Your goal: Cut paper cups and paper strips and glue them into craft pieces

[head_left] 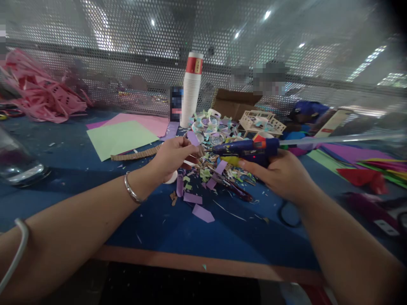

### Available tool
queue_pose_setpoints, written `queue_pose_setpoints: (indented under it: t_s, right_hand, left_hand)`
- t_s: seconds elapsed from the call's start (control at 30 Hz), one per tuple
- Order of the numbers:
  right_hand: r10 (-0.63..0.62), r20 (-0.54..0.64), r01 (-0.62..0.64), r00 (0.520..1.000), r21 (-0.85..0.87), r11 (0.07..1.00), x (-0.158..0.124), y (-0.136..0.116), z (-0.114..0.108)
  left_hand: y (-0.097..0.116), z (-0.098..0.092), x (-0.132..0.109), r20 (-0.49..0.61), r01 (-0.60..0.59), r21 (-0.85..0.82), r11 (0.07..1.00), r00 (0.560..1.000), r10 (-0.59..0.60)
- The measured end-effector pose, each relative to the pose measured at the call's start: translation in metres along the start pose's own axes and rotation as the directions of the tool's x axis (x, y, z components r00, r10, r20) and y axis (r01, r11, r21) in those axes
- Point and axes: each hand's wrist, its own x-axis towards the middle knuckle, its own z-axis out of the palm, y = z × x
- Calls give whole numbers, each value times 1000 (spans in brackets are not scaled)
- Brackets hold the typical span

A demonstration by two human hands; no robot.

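My right hand [286, 173] is closed round the handle of a dark blue hot glue gun [241, 147], a small red light glowing on its side. A long clear glue stick [337, 140] sticks out of the gun's back end. The nozzle points left, close to the fingertips of my left hand [176, 156]. Those fingers are pinched together; what they hold is mostly hidden, with brown and pale bits showing at the tips. A purple paper piece [192, 137] shows just above them. Behind the left hand runs a corrugated cardboard strip [136, 153].
Paper scraps [210, 171] and purple cut pieces [203, 213] litter the blue table. Beyond stand stacked paper cups [191, 93], decorated white rings [210, 127] and a small wooden model [262, 123]. Coloured sheets [124, 134] and a glass [19, 165] lie left; scissors [238, 190] lie centrally.
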Motion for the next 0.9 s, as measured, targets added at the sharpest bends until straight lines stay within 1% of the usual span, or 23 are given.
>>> queue_pose_setpoints:
  t_s: [0.13, 0.27, 0.5, 0.73, 0.9]
  right_hand:
    - [-4, -6, 3, 1000, -4, 1000, -1, -1, 3]
    - [4, 28, -4, 1000, -1, 1000, -2, -4, 5]
    - [-34, 23, 34, 999, -23, 999, -1, -6, 3]
    - [-17, 15, 17, 1000, -28, 999, -1, -10, 2]
    - [7, 34, -7, 999, -8, 1000, -1, -13, 2]
  left_hand:
    - [-1, 0, 0, -10, 6, 1, 1000, 1000, -6]
    - [-4, -1, 1, 5, -16, 4, 1000, 1000, 16]
    - [-3, 0, 1, -5, -21, 6, 1000, 1000, 21]
    - [-2, 1, 2, -17, -26, 4, 1000, 1000, 26]
    - [-4, 1, 1, -20, -45, 22, 999, 999, 46]
